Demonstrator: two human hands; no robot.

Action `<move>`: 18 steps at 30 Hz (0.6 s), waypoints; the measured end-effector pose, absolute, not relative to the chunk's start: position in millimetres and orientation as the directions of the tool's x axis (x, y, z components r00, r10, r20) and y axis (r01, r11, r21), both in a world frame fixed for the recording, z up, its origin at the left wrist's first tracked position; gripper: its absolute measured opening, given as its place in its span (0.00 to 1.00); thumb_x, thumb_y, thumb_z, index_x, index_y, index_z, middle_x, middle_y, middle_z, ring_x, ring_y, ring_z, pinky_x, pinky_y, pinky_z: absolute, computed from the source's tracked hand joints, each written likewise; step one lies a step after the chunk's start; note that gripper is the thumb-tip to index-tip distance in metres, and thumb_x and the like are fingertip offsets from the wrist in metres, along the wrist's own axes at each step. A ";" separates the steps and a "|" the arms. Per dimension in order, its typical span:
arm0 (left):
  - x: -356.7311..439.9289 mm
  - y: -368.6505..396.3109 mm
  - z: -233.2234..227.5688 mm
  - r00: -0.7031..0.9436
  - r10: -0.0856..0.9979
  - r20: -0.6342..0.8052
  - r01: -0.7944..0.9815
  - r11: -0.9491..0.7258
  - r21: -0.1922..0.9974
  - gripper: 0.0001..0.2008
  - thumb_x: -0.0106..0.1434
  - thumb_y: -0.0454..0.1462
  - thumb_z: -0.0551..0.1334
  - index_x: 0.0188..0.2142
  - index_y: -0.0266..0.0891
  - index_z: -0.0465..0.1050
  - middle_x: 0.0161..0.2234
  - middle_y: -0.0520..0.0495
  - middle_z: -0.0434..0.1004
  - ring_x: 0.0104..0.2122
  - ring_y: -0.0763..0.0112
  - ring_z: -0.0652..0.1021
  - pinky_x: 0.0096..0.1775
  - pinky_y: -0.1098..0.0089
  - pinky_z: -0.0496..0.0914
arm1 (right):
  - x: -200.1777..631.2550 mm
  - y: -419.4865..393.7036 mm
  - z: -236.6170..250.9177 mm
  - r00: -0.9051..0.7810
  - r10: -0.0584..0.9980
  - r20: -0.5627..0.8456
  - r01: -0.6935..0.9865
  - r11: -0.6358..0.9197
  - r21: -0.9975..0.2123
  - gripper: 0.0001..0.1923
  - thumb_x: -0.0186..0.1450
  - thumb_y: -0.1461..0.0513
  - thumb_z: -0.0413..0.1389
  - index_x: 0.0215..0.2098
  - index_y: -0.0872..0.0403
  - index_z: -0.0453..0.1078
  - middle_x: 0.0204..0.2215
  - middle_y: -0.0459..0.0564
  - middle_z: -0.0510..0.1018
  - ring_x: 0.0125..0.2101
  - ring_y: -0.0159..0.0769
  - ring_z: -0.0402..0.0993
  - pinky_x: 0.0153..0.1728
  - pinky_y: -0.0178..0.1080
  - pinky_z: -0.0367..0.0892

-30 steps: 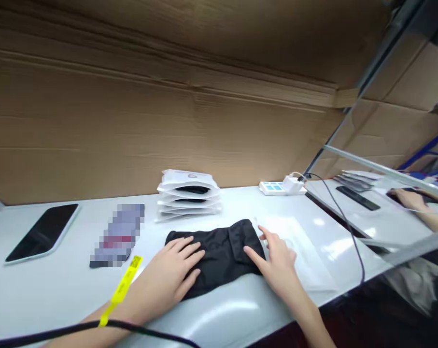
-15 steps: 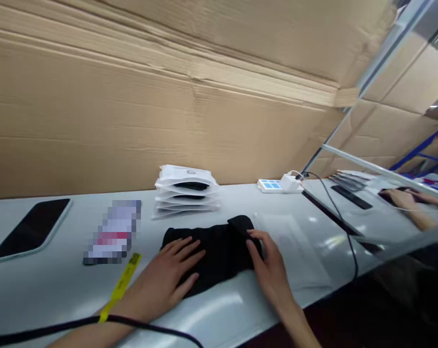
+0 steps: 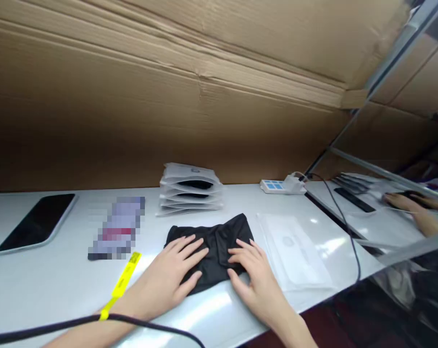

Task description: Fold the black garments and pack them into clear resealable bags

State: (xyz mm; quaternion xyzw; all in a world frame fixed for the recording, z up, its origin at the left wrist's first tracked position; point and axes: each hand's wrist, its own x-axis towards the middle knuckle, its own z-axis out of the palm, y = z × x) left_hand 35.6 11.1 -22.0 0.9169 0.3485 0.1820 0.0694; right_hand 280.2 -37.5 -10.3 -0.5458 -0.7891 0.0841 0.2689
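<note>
Overhead, cardboard wall (image 3: pixel 168 111) backs glossy white table (image 3: pixel 41 285); left hand (image 3: pixel 168 278), right hand (image 3: pixel 253 275) flat, fingers spread, on black cloth (image 3: pixel 219 237).

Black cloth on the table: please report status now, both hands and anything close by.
Left hand and right hand flat, open, pressing the folded black cloth. Clear bag lies just right of it. Stack of packed bags behind, apart.

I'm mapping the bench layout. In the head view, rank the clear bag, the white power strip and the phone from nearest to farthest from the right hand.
From the right hand:
1. Clear bag, flat just to its right.
2. White power strip, far back right by the cardboard.
3. Phone, far left end of the table.
</note>
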 end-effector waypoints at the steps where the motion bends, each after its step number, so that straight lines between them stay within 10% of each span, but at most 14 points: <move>1: 35.4 10.8 -21.5 0.691 0.663 0.287 0.613 -0.749 0.251 0.24 0.67 0.38 0.57 0.62 0.49 0.63 0.62 0.49 0.67 0.61 0.53 0.68 0.59 0.49 0.68 | 279.8 -38.7 -9.9 -0.262 0.909 0.324 0.819 0.387 -0.423 0.06 0.63 0.65 0.56 0.39 0.51 0.71 0.45 0.53 0.80 0.56 0.48 0.69 0.60 0.62 0.58; 10: 36.1 12.3 -26.0 0.685 0.650 0.330 0.625 -0.757 0.192 0.24 0.67 0.40 0.58 0.62 0.51 0.64 0.61 0.50 0.68 0.60 0.56 0.70 0.58 0.52 0.69 | 283.2 -38.8 -4.2 -0.231 0.906 0.355 0.787 0.388 -0.479 0.06 0.67 0.63 0.54 0.35 0.51 0.73 0.41 0.50 0.82 0.53 0.46 0.72 0.57 0.56 0.64; 18: 31.2 31.2 -73.3 0.612 0.597 0.519 0.598 -0.779 0.190 0.25 0.63 0.48 0.59 0.60 0.56 0.66 0.59 0.56 0.71 0.56 0.60 0.74 0.56 0.64 0.71 | 279.3 6.1 2.3 -0.204 0.932 0.300 0.868 0.314 -0.385 0.24 0.70 0.55 0.53 0.60 0.59 0.64 0.61 0.58 0.69 0.65 0.46 0.56 0.65 0.52 0.52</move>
